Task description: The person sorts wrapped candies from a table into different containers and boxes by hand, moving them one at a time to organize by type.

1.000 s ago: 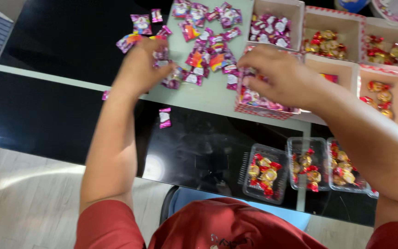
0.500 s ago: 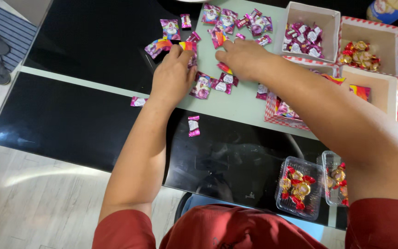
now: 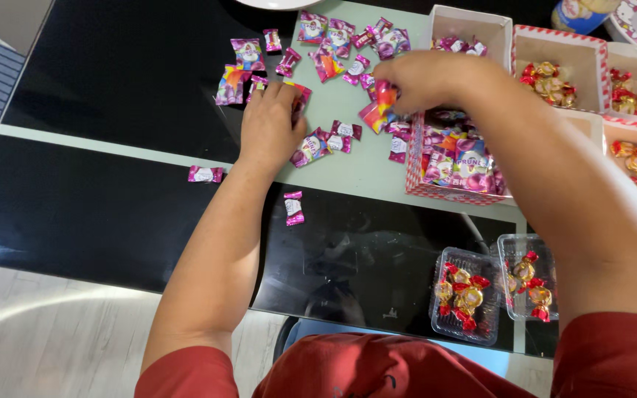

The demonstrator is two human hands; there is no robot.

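Observation:
Many pink and purple wrapped candies lie scattered on the pale green table strip. My left hand rests palm down on the table, its fingers over a pink candy near the pile's left side. My right hand hovers by the near corner of a red-and-white paper box, fingers closed on a few colourful candy wrappers. That box holds several of the same pink and purple candies. Two stray candies lie on the black glass near my left forearm.
More paper boxes at the back right hold gold candies with red twists; one holds pink ones. Two clear plastic trays of gold candies sit on the near edge. Black glass tabletop spreads left; wooden floor lies below.
My right hand has picked up some candies and moved right toward the red-and-white box. My left hand stayed on the pile's left side. The camera view shifted slightly.

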